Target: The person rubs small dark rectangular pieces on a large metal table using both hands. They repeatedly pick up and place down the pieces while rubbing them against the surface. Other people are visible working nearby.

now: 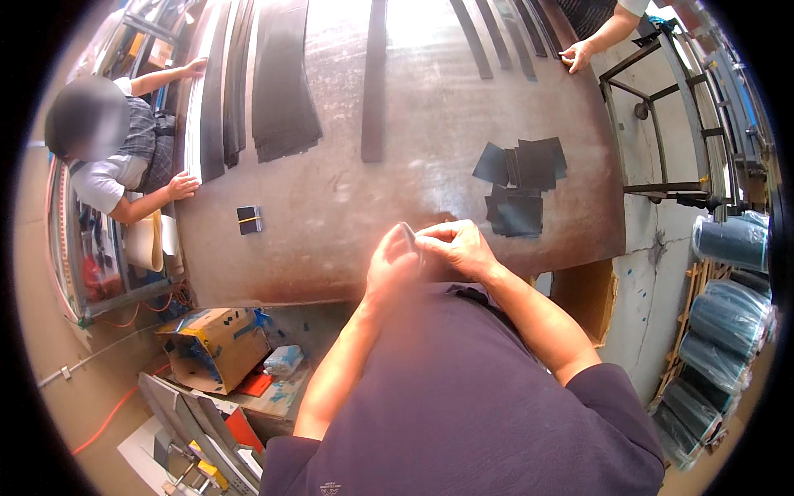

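- Head view: the wearer's left hand (390,263) is above the near edge of the broad brown-grey table (331,215), its fingers drawn together and closed on a small, thin dark piece (409,235); blur hides the exact grip.
- The wearer's right hand (461,248) pinches the same piece, thumb and forefinger nearly meeting at its upper end; the other fingers are curled.
- The piece is raised between the two hands, in front of the dark purple shirt (488,372), turned nearly edge-on.
- Left of the hands lies a small dark rectangular stack with a yellow band (249,220).
- Right of the hands, dark flat squarish sheets (536,169) lie in an overlapping, uneven pile.
- Beyond, one long dark flat strip (374,91) lies alone between groups of similar strips.
- At the table's left side, a co-worker's two hands (182,186) rest on a long whitish strip (194,132).
- At far right, another co-worker's hand (576,56) touches the table's edge area.
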Available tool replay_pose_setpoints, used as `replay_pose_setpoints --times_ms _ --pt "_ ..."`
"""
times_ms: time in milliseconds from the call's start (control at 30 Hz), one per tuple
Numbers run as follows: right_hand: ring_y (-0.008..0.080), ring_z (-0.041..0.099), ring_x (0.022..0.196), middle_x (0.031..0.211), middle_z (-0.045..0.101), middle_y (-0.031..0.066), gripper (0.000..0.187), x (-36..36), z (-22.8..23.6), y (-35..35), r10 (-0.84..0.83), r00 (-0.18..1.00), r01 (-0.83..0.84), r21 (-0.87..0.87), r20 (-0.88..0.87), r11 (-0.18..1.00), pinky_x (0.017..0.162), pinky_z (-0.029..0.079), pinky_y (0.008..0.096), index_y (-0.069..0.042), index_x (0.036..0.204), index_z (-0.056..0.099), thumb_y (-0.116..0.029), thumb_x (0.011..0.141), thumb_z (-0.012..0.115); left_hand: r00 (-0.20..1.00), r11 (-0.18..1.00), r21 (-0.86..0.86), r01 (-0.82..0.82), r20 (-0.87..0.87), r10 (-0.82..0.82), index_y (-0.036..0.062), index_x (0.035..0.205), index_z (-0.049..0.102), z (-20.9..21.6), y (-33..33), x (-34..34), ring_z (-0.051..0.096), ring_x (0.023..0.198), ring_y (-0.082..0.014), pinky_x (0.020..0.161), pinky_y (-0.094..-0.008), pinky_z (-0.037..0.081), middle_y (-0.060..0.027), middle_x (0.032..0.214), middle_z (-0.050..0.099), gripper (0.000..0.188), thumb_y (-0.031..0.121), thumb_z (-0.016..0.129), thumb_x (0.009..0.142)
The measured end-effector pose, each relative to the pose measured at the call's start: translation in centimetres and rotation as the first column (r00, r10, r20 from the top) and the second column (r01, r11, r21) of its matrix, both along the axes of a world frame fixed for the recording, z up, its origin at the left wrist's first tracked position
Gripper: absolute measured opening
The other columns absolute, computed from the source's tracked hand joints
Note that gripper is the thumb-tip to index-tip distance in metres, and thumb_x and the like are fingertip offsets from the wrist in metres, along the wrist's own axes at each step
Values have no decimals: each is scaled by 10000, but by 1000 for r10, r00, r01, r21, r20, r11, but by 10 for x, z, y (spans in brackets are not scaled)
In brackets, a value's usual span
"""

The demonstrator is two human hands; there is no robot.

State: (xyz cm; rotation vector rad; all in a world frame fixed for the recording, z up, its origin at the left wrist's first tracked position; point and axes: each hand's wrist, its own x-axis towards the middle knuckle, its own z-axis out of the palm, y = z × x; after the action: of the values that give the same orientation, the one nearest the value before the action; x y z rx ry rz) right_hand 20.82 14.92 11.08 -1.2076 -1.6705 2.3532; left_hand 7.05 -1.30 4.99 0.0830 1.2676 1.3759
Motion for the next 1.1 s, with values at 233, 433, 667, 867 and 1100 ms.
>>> replay_pose_setpoints --times_ms 233,433,667,867,1100 --pt "104 715 875 970 806 59 309 0 -5 0 -17 1000 16 -49 -6 999 819 585 290 18 1150 819 -238 976 813 1000 999 -49 5 20 -4 72 1613 422 11 7 2 623 1251 -249 1031 -430 579 -145 1426 582 845 182 824 877" --pt "109 719 845 959 803 61 297 0 -12 0 29 999 -27 31 -45 999 801 587 293 16 1136 820 -236 977 814 997 1000 -11 -22 78 23 53 1616 415 10 7 2 682 1131 -240 973 -413 600 -152 1380 620 816 178 785 900" --pt "114 721 818 937 800 58 303 0 -13 1 -9 1000 9 -35 -3 999 784 588 299 12 1128 824 -250 975 815 996 998 48 -30 87 26 28 1614 429 3 6 3 710 1040 -182 860 -347 634 -162 1367 649 741 151 718 943" --pt "134 755 799 906 828 105 307 2 -12 -5 -14 1000 15 365 -6 931 755 594 323 -9 1069 841 -297 984 780 984 998 -50 36 -174 -44 27 1593 465 18 11 6 642 1236 -255 1054 -424 554 -149 1418 623 826 264 782 868" --pt "390 715 754 826 733 172 245 8 -41 -22 16 997 -74 827 78 557 680 563 481 -71 823 738 -288 926 690 548 954 -301 0 -798 -251 -3 1581 494 25 25 12 677 1302 -308 1108 -427 534 -203 1357 722 896 299 849 816"
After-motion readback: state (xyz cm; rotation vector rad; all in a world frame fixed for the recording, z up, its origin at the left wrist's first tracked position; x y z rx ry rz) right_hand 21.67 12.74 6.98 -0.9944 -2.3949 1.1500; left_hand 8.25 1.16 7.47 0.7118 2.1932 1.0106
